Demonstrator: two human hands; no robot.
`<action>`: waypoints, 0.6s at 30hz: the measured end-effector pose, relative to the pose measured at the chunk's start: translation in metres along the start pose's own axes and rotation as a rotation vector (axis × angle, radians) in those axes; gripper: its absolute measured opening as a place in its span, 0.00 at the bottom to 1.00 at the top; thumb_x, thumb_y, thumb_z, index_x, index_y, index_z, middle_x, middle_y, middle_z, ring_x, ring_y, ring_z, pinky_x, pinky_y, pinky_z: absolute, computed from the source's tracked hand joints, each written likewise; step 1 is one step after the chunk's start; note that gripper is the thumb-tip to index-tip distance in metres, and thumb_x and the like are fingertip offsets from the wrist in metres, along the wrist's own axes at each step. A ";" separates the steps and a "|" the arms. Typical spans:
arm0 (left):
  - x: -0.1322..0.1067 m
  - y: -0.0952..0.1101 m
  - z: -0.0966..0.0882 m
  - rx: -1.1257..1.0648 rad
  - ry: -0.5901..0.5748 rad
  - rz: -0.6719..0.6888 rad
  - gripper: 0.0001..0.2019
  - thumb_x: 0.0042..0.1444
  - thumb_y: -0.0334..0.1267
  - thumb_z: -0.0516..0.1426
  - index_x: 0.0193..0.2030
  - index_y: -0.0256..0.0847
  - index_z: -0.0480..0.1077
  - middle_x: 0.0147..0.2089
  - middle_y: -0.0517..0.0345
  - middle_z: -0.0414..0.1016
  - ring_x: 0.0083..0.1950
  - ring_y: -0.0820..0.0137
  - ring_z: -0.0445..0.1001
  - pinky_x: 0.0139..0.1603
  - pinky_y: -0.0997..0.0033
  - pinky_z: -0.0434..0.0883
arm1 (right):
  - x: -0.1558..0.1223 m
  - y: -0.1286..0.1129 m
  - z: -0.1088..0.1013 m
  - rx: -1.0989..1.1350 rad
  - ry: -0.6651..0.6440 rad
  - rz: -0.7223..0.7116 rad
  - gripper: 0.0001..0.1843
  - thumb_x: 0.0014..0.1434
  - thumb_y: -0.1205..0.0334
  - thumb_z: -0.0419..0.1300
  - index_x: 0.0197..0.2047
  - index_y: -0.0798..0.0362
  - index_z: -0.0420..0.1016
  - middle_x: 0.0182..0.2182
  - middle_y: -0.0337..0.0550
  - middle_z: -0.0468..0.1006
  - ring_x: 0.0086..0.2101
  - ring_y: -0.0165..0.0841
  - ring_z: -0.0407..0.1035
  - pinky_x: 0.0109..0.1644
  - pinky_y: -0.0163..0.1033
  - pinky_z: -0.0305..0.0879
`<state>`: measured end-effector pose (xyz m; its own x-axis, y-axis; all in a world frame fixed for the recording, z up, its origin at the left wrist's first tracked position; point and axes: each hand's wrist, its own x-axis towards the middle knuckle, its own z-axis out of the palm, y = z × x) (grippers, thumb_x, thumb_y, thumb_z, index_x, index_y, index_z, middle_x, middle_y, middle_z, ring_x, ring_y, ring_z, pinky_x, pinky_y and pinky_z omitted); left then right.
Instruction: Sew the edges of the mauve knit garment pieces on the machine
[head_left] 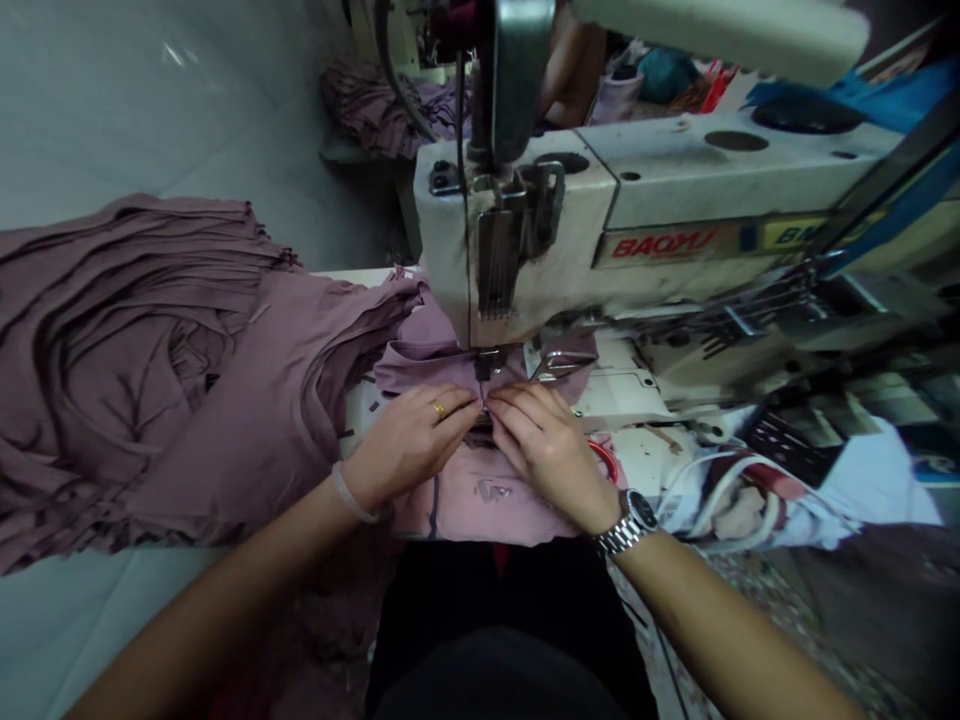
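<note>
Left hand [409, 445] and right hand [551, 450] press mauve fabric [427, 365].

Matt jersey cloth [225, 400], scuffed metal machine [660, 180]

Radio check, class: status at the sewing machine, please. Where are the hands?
Left hand and right hand flat on mauve fabric, fingertips meeting just before the presser foot. Stacked mauve garments to the left. Nothing seen blocking the foot.

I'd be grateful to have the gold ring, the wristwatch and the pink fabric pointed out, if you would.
Gold ring [438, 407], head view: on its band, on the left hand [409, 447].
Wristwatch [638, 516], head view: on its metal case.
Pink fabric [457, 510], head view: on bare cloth near its lower edge.
</note>
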<state>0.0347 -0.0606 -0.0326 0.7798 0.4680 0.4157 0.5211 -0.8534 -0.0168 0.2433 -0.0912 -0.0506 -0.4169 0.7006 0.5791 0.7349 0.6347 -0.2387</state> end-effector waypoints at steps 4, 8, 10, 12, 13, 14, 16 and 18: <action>0.004 -0.002 0.006 -0.010 0.013 -0.046 0.14 0.65 0.35 0.52 0.54 0.34 0.70 0.52 0.46 0.74 0.53 0.63 0.73 0.54 0.60 0.73 | 0.007 0.002 0.003 -0.042 -0.041 0.054 0.13 0.65 0.66 0.53 0.49 0.59 0.75 0.45 0.51 0.77 0.45 0.39 0.68 0.49 0.47 0.67; 0.007 -0.004 0.010 -0.016 0.019 -0.081 0.15 0.65 0.36 0.52 0.54 0.32 0.69 0.53 0.46 0.74 0.54 0.63 0.73 0.55 0.60 0.73 | 0.009 0.006 0.002 -0.072 -0.085 0.060 0.15 0.64 0.66 0.54 0.51 0.59 0.74 0.47 0.51 0.77 0.45 0.40 0.68 0.48 0.47 0.66; 0.008 -0.003 0.011 -0.014 0.017 -0.094 0.15 0.65 0.36 0.52 0.54 0.32 0.69 0.53 0.46 0.74 0.54 0.63 0.72 0.56 0.60 0.73 | 0.009 0.009 0.001 -0.055 -0.097 0.055 0.16 0.64 0.67 0.53 0.52 0.58 0.74 0.48 0.50 0.77 0.46 0.39 0.69 0.50 0.47 0.66; 0.008 -0.003 0.012 -0.008 0.031 -0.102 0.14 0.65 0.36 0.52 0.53 0.31 0.70 0.53 0.45 0.74 0.54 0.63 0.72 0.56 0.60 0.73 | 0.009 0.011 0.000 -0.028 -0.107 0.058 0.16 0.65 0.67 0.53 0.54 0.58 0.73 0.48 0.50 0.76 0.47 0.39 0.68 0.52 0.48 0.66; 0.009 -0.003 0.012 -0.004 0.039 -0.105 0.14 0.65 0.36 0.52 0.53 0.31 0.70 0.53 0.45 0.74 0.54 0.62 0.73 0.56 0.60 0.73 | 0.009 0.011 0.000 -0.016 -0.113 0.066 0.17 0.65 0.67 0.52 0.54 0.57 0.73 0.49 0.49 0.76 0.48 0.39 0.68 0.53 0.48 0.66; 0.009 -0.003 0.012 -0.001 0.045 -0.109 0.14 0.65 0.36 0.52 0.53 0.31 0.70 0.53 0.45 0.74 0.54 0.62 0.73 0.56 0.60 0.72 | 0.009 0.011 0.000 -0.009 -0.122 0.074 0.17 0.65 0.67 0.52 0.55 0.57 0.73 0.49 0.49 0.76 0.49 0.39 0.68 0.53 0.48 0.66; 0.009 -0.003 0.013 0.005 0.052 -0.113 0.14 0.65 0.36 0.52 0.53 0.31 0.70 0.53 0.44 0.74 0.54 0.61 0.73 0.56 0.59 0.72 | 0.010 0.011 -0.001 -0.013 -0.136 0.092 0.17 0.65 0.67 0.52 0.55 0.57 0.73 0.49 0.49 0.76 0.49 0.39 0.68 0.53 0.48 0.66; 0.008 -0.002 0.014 0.013 0.049 -0.113 0.14 0.65 0.36 0.52 0.54 0.32 0.70 0.53 0.45 0.74 0.53 0.61 0.73 0.54 0.58 0.73 | 0.010 0.010 -0.002 -0.046 -0.149 0.094 0.17 0.64 0.68 0.52 0.55 0.57 0.73 0.49 0.50 0.76 0.49 0.39 0.68 0.52 0.48 0.67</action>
<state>0.0451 -0.0518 -0.0419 0.6981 0.5494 0.4591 0.6096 -0.7924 0.0215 0.2473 -0.0780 -0.0456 -0.4172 0.7992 0.4328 0.7966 0.5508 -0.2491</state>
